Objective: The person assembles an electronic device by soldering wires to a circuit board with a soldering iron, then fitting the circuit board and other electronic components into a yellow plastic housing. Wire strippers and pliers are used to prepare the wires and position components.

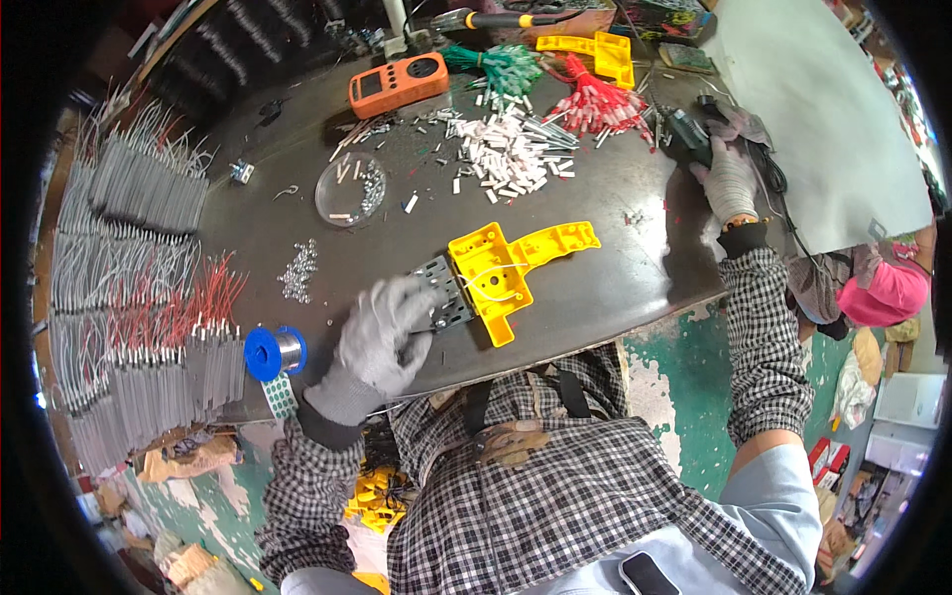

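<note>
My gloved left hand is closed on the perforated metal plate, its fingers over the plate's left side. The plate adjoins a yellow plastic housing half with a handle, lying hollow side up near the table's front edge. A white wire curves inside the housing. At the far right my gloved right hand grips the near end of what looks like a dark green electric screwdriver. Its fingertips are partly hard to make out beside a grey cloth. A black cord hangs beside this hand.
White sleeves lie piled at the back, near green wires, red wires and an orange meter. A clear dish and loose screws lie left. A blue solder spool stands near grey wired strips.
</note>
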The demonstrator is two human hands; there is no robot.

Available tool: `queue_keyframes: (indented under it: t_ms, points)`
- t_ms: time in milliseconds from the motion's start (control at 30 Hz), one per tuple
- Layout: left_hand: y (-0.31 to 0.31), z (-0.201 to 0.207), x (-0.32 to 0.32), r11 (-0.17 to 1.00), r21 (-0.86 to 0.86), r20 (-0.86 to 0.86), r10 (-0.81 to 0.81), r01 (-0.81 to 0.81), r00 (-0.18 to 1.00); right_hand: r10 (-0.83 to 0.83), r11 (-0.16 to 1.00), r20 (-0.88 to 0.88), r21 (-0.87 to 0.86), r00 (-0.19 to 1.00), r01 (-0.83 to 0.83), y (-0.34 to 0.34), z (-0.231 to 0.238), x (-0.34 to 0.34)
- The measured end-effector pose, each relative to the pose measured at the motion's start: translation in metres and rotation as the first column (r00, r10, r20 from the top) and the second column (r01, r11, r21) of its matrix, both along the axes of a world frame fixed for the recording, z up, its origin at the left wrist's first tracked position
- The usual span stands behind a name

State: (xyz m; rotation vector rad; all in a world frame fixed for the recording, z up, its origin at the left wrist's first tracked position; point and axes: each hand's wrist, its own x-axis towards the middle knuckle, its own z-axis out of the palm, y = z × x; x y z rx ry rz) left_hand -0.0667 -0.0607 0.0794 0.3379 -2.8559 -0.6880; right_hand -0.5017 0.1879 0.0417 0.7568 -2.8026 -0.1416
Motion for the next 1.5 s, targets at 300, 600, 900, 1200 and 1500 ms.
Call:
queue_keyframes:
  t_ms: [300,600,900,1200,1500]
  points:
    - [-0.013,-0.002,-0.07,1.0,0.015,0.133,-0.018,0.016,0.991,0.713,0.619,0.119,-0.571,0.691,-0.54,-0.07,0.073,0.161]
    - [0.011,-0.034,-0.03,0.93,0.227,-0.429,-0.17,0.288,0.887,0.802,0.588,0.247,-0.169,0.544,-0.791,-0.127,0.018,0.25]
    - [0.006,-0.042,-0.019,0.92,0.117,-0.346,-0.315,0.374,0.884,0.763,0.528,0.416,0.041,0.495,-0.848,-0.133,0.032,0.259]
    - [0.002,-0.035,-0.022,0.91,0.188,-0.366,-0.285,0.371,0.886,0.642,0.629,0.647,-0.136,0.412,-0.765,-0.144,0.047,0.253]
    - [-0.003,-0.019,-0.024,0.755,0.603,-0.358,-0.035,0.26,0.933,0.757,0.635,0.349,-0.195,0.553,-0.747,-0.157,0.065,0.08]
